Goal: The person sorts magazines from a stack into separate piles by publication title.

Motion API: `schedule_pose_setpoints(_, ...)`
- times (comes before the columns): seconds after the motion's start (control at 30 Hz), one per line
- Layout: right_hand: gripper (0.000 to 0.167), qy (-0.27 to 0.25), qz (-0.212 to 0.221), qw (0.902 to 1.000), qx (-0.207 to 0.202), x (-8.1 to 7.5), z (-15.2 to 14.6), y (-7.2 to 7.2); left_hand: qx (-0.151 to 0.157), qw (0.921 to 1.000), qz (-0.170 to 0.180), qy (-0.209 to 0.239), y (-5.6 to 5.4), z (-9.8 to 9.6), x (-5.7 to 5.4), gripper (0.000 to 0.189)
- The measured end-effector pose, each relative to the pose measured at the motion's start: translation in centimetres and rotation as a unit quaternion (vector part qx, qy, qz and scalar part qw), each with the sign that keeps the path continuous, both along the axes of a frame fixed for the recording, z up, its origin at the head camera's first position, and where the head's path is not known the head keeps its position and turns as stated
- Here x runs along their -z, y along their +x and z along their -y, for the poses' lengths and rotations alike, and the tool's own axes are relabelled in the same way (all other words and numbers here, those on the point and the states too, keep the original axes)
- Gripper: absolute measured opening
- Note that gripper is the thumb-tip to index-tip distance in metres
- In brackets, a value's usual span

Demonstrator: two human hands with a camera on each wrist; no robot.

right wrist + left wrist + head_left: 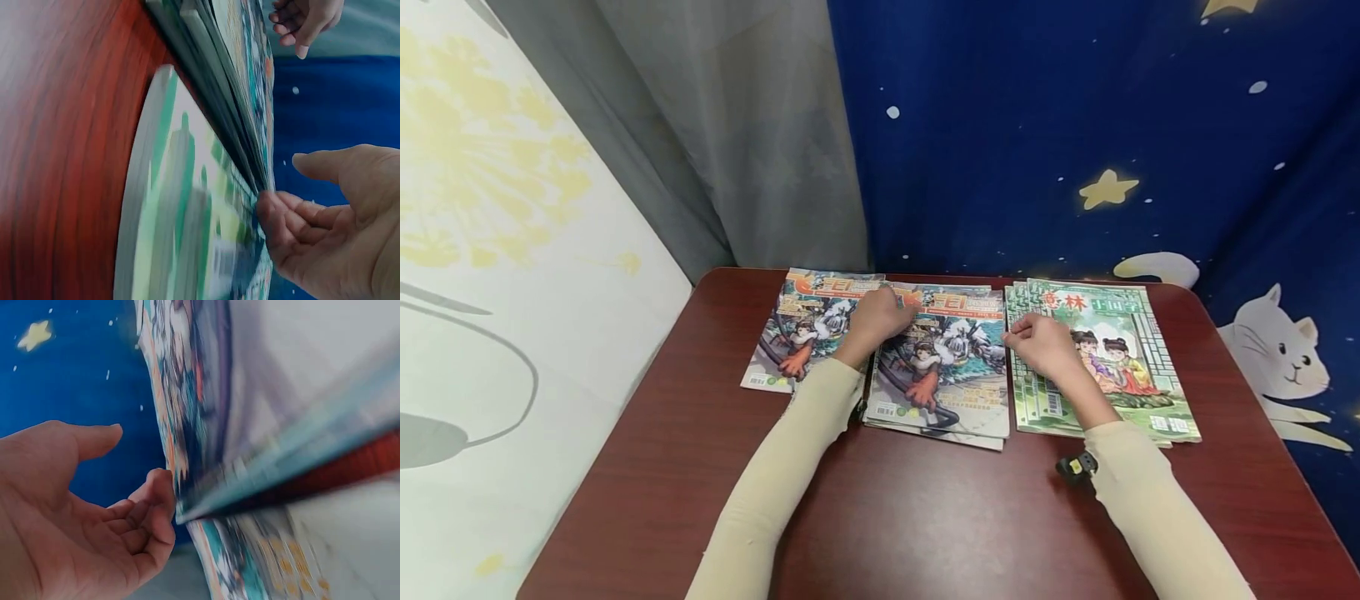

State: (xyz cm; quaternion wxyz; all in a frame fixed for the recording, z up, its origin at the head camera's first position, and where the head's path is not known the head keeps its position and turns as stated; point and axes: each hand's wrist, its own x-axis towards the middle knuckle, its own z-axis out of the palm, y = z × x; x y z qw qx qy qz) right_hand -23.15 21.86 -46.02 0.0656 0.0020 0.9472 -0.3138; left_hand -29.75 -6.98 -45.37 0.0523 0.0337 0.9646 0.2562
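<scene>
In the head view a stack of comic magazines [958,375] lies in the middle of the table's back part, its layers slightly uneven at the lower edge. My left hand [878,318] is at its upper left corner; in the left wrist view the bent fingertips [164,481] touch the magazine edge, thumb held apart. On the opposite side my right hand [1043,343] has its fingertips [267,209] against the stack's right edge, thumb also apart. It hovers over the left edge of a fanned pile of green-bordered magazines [1165,400]. Another comic magazine [782,358] lies to the left.
The dark red wooden table [910,517] extends toward me in front of the magazines. Behind it hang a grey curtain [775,133] and a blue curtain [985,150] with stars. A pale wall [512,250] stands on the left.
</scene>
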Motion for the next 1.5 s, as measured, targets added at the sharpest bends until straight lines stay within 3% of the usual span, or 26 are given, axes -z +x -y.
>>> schedule_pose_setpoints(0.13,0.036,0.025,0.013,0.9996,0.007,0.1,1.2,-0.3,0.005,0.9997,0.003,-0.023,0.4,1.6,0.3,0.052)
schedule_pose_setpoints(0.23,0.045,0.042,0.019,0.9988,0.014,0.2,2.0,-0.4,0.007,0.9988,0.009,-0.048,0.6,2.0,0.5,0.052)
schedule_pose_setpoints(0.57,0.050,0.089,0.030,0.9955,0.010,0.8,2.9,-0.7,-0.005,0.9972,-0.013,-0.073,1.1,2.1,1.3,0.045)
schedule_pose_setpoints(0.73,0.050,0.099,0.030,0.9946,-0.002,0.9,3.1,-0.8,-0.017,0.9957,-0.006,-0.091,1.4,1.8,1.2,0.045)
schedule_pose_setpoints(0.87,0.050,0.104,0.042,0.9937,-0.003,0.8,3.1,-0.8,-0.006,0.9966,0.003,-0.083,1.4,1.5,0.6,0.050)
schedule_pose_setpoints(1.03,0.048,0.100,0.057,0.9934,-0.004,0.9,2.9,-0.9,-0.013,0.9970,0.023,-0.072,1.1,1.2,0.2,0.053)
schedule_pose_setpoints(1.37,0.050,0.086,0.067,0.9940,-0.007,0.4,2.5,-0.8,0.005,0.9986,0.039,-0.036,0.6,1.5,0.5,0.057)
schedule_pose_setpoints(1.5,0.046,0.082,0.066,0.9944,-0.003,0.4,2.5,-0.9,0.008,0.9984,0.036,-0.044,0.6,1.7,0.6,0.055)
